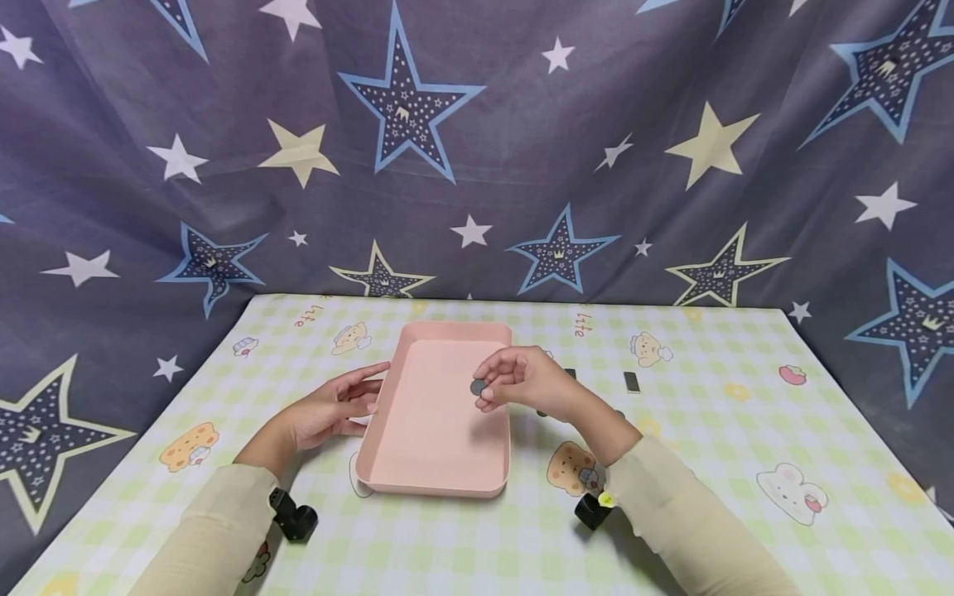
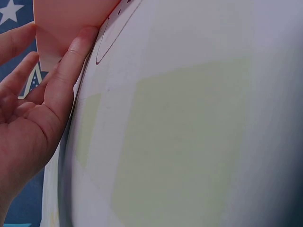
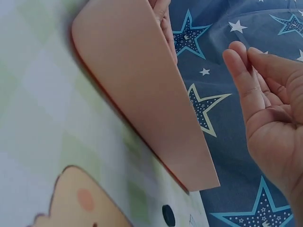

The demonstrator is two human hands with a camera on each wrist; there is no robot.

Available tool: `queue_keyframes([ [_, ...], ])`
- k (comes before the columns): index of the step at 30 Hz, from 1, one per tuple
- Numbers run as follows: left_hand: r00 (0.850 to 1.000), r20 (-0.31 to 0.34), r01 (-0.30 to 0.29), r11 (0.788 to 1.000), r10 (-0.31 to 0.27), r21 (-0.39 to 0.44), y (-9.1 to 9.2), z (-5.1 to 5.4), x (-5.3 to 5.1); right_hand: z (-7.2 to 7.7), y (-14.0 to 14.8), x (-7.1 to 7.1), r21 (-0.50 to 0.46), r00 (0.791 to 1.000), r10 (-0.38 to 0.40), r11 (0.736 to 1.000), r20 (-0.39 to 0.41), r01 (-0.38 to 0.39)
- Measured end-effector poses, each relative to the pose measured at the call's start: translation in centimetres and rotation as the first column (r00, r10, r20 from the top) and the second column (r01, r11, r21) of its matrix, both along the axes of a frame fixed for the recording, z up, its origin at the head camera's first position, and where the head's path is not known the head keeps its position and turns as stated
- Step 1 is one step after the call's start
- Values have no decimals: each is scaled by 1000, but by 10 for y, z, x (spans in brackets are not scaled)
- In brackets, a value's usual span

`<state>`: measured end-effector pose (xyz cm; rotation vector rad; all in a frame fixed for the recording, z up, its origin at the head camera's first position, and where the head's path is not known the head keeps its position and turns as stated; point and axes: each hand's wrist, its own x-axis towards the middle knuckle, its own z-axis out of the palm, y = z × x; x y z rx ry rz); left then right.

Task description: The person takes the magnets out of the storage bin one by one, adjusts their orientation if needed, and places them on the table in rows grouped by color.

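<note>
A shallow pink tray (image 1: 440, 447) lies on the table. My left hand (image 1: 333, 407) is at its left side, and the left wrist view shows the thumb of that hand (image 2: 35, 111) touching the tray's outer wall (image 2: 71, 23). Over the right part of the tray, my right hand (image 1: 525, 382) pinches a small dark grey disc (image 1: 478, 386) between thumb and fingers. From the right wrist, this hand (image 3: 274, 101) appears above the tray wall (image 3: 137, 85), with the disc hidden behind the fingers.
Right of the tray lies a small dark rectangular block (image 1: 632, 382). More dark pieces, one of them a dark block (image 1: 570, 373), are partly covered by my right forearm. A dark round piece (image 3: 168, 215) lies beside the tray. A star-patterned curtain (image 1: 477, 190) hangs behind the table.
</note>
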<state>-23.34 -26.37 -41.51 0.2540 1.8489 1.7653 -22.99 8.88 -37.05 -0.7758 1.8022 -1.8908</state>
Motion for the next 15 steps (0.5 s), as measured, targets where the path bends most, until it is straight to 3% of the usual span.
queue_keyframes([
  [10, 1000, 1, 2, 1000, -2, -1, 0, 1, 0, -2, 15, 5, 15, 999, -51, 999, -3, 51],
  [15, 1000, 0, 4, 1000, -4, 3, -1, 0, 0, -5, 20, 8, 34, 996, -79, 996, -42, 80],
])
